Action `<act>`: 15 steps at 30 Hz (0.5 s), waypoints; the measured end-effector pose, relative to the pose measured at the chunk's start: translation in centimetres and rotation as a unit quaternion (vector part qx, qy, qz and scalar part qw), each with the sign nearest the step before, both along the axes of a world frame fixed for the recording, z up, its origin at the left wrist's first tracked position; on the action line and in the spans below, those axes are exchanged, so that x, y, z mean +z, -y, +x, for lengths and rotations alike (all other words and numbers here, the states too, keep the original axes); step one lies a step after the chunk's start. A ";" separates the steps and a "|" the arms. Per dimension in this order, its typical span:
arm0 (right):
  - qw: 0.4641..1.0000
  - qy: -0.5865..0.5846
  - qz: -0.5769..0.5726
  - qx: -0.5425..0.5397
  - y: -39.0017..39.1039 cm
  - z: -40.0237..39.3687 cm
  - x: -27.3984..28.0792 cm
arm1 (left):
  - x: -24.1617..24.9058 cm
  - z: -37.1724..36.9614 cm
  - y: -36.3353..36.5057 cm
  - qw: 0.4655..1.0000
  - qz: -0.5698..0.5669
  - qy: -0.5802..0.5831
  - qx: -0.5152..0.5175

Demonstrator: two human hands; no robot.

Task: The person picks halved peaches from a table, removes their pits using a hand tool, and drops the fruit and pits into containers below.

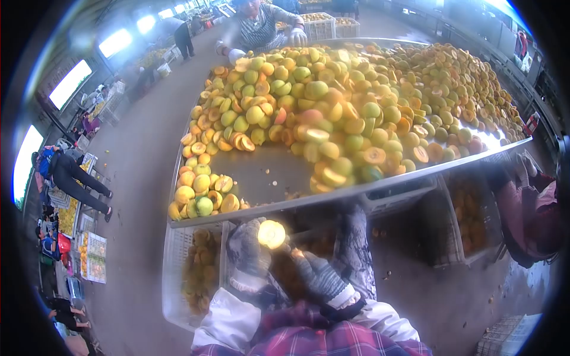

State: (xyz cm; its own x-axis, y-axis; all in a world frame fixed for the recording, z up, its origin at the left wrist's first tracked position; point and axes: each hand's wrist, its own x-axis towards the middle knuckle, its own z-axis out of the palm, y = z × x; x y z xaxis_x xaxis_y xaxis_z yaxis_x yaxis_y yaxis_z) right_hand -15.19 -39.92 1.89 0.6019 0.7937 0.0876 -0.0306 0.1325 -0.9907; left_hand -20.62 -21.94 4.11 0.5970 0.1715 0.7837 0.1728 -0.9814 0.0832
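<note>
A yellow halved fruit with its pale face up is held in my left hand, which wears a grey knitted glove. Close by on the right is my right hand, also gloved; its fingers are pressed together beside the fruit, on something small I cannot make out. Both hands are below the near edge of a metal table heaped with yellow, orange and green fruit, many of them cut in half.
A white crate of fruit stands under the table's left end, another crate at the right. A co-worker in gloves stands across the table; another person is at the right. More people and crates are at the left.
</note>
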 end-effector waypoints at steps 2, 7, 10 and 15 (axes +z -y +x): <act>0.867 0.481 -0.102 -0.079 -0.4 -0.3 0.3 | 1.2 -1.4 0.9 0.989 -0.127 -0.056 -0.053; 0.988 0.062 -0.143 -0.017 -1.9 -1.5 0.4 | 4.4 -1.5 5.7 0.655 -0.725 0.123 -0.174; 0.984 0.086 -0.150 -0.030 -2.6 -2.1 -0.4 | 2.7 -1.3 7.6 0.843 -0.527 0.090 -0.051; 0.977 0.104 -0.185 0.016 -2.5 -2.2 -1.8 | -9.3 -1.9 5.0 0.574 -0.780 0.202 -0.143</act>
